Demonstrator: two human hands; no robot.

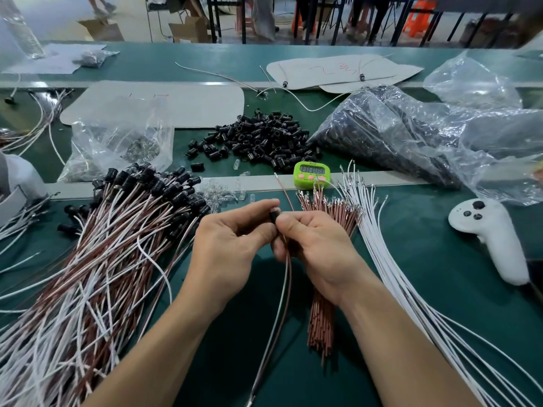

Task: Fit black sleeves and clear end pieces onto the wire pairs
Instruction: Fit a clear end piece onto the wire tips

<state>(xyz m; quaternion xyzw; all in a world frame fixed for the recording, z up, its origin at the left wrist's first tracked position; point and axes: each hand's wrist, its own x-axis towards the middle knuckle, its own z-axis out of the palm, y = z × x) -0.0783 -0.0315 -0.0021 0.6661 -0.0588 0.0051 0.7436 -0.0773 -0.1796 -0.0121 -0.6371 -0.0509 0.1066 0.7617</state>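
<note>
Both hands meet over the middle of the green tabletop [440, 289], somewhat toward its near edge. The left hand [232, 236] pinches a black sleeve [273, 216] between thumb and forefinger, its other fingers curled beneath. The right hand [317, 248] sits close against it, thumb and fingers [289, 227] pinching a wire pair [284, 289] just below the sleeve. The pair, one white strand and one brown, hangs from the hands toward the near edge. A single brown wire [283, 190] rises from the grip toward the far edge. Whether a clear piece sits in the sleeve's mouth cannot be told.

Toward the left edge lies a heap of sleeved pairs [102, 259], black sleeves on their far ends. Just beyond the hands loose clear end pieces [223, 196] lie scattered. Farther on are a pile of loose black sleeves [258, 139] and a green timer [312, 174]. Right of the hands lie a brown wire bundle [329, 207] and fanned white wires [411, 274], with a white controller [493, 239] near the right edge. A plastic bag of sleeves [396, 127] slumps toward the far right corner
</note>
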